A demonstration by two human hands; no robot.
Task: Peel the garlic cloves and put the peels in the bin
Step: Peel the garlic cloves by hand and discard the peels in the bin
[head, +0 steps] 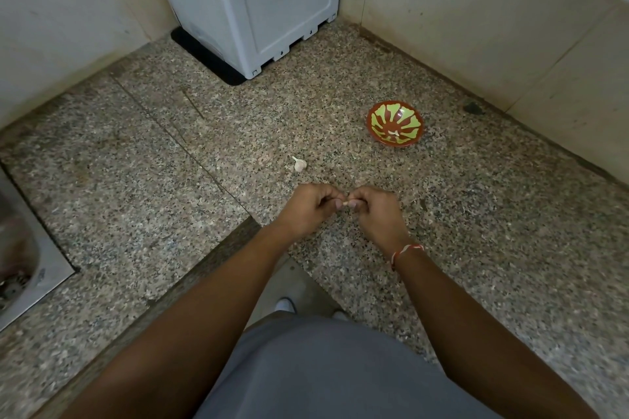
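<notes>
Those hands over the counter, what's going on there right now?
A person is peeling garlic. The left hand and right hand together pinch one small garlic clove above the speckled stone counter. A garlic bulb lies on the counter just beyond the hands, and a red and green bowl farther right holds a pale piece or two.

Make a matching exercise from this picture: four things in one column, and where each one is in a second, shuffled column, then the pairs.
Things
1. garlic clove
2. garlic bulb
3. bowl
4. grey box

Places
A. in the far corner by the walls
B. on the counter, right of the bulb
C. pinched between left hand and right hand
D. loose on the counter beyond the hands

Pairs: 1-C, 2-D, 3-B, 4-A
</notes>
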